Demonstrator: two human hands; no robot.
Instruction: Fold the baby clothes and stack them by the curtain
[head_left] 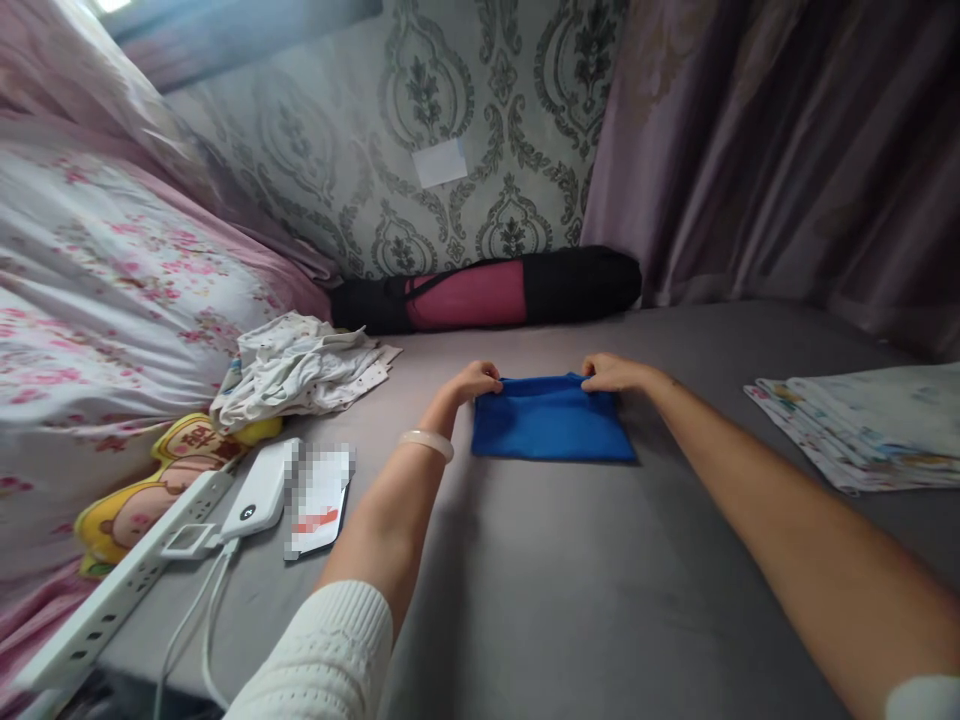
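Note:
A blue folded cloth (551,425) lies on the grey bed sheet (600,580), roughly rectangular, with its near edge flat on the sheet. My left hand (478,380) pinches its far left corner between thumb and fingers. At the far right corner, my right hand (606,374) grips the fabric in the same way. Between the two hands the far edge looks slightly raised and a bit creased. Whether the cloth is a garment I cannot tell.
A black and pink long bag (469,295) lies along the wall. Crumpled white clothing (300,365), a power bank (262,490), a phone-like item (321,500) and a power strip (127,580) are at left. Folded patterned cloths (862,420) lie at right.

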